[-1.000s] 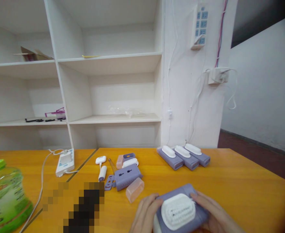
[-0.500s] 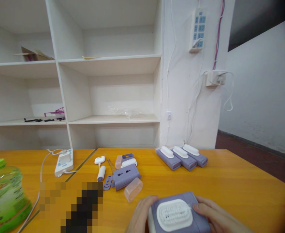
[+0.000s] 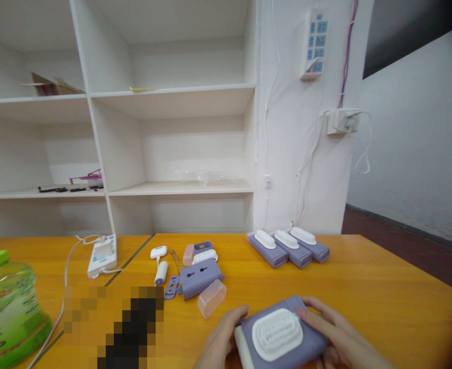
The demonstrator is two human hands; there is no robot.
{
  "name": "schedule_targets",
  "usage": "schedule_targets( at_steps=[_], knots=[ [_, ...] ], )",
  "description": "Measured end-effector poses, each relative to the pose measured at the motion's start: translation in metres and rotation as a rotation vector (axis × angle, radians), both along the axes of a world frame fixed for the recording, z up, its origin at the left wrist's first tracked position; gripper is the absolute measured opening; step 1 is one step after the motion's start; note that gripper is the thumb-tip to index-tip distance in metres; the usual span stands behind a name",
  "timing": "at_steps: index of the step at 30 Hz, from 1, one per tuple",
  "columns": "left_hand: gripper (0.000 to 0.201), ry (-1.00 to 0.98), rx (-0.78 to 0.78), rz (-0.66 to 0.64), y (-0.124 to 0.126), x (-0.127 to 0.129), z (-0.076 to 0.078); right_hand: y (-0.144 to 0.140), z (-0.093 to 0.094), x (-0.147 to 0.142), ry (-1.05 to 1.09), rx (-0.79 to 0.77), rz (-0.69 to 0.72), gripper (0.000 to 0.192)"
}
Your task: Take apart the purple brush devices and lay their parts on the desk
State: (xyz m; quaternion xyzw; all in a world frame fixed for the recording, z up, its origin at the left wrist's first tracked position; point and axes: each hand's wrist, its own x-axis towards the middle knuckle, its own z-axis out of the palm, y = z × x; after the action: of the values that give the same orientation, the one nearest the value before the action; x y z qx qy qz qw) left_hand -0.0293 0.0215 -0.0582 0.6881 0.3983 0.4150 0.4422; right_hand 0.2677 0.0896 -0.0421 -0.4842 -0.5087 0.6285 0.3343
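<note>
Near the bottom edge I hold a greyish-purple box (image 3: pixel 313 342) with a white oval pad (image 3: pixel 276 334), textured with small bumps or bristles, on its upper face. My left hand (image 3: pixel 221 339) wraps the box's pale left end, the thumb along its far corner. On the right side, my right hand (image 3: pixel 335 330) grips the box, with its thumb or a finger on top beside the pad. Both hands are closed on it, and their lower parts are partly out of frame. The box sits tilted, its far right corner raised.
Beyond my hands lie a translucent pink cover (image 3: pixel 212 299), a slotted purple case (image 3: pixel 201 278) and a white cabled piece (image 3: pixel 161 272). Three similar purple boxes (image 3: pixel 289 248) stand by the wall. A green-lidded jar (image 3: pixel 11 312) and a power strip (image 3: pixel 102 256) are left.
The box has turned slightly counter-clockwise and come up a little in view. Both hands have moved with it, and the right hand sits slightly higher.
</note>
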Motion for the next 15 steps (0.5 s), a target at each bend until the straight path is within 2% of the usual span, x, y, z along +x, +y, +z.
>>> schedule_targets(
  at_steps=[3, 6, 8, 11, 13, 15],
  knots=[
    [0.092, 0.059, 0.015, -0.082, 0.005, 0.001, 0.004, 0.001, -0.002, 0.001, -0.048, 0.118, -0.059, 0.091],
    [0.086, 0.192, 0.119, -0.130, 0.009, 0.000, 0.010, -0.002, -0.001, 0.003, -0.233, 0.345, -0.123, 0.071],
    [0.080, 0.293, 0.162, -0.118, 0.009, -0.002, 0.011, -0.006, 0.001, 0.005, -0.418, 0.537, -0.173, 0.060],
    [0.074, 0.424, 0.219, -0.060, 0.008, -0.002, 0.006, -0.017, 0.005, 0.005, -0.651, 0.810, -0.252, 0.056],
    [0.065, 0.489, 0.310, 0.021, 0.005, 0.001, -0.001, -0.026, 0.005, 0.001, -0.771, 0.954, -0.192, 0.058],
    [0.053, 0.553, 0.418, 0.144, 0.001, 0.007, -0.008, -0.034, 0.002, -0.007, -0.870, 1.072, -0.045, 0.059]
  ],
)
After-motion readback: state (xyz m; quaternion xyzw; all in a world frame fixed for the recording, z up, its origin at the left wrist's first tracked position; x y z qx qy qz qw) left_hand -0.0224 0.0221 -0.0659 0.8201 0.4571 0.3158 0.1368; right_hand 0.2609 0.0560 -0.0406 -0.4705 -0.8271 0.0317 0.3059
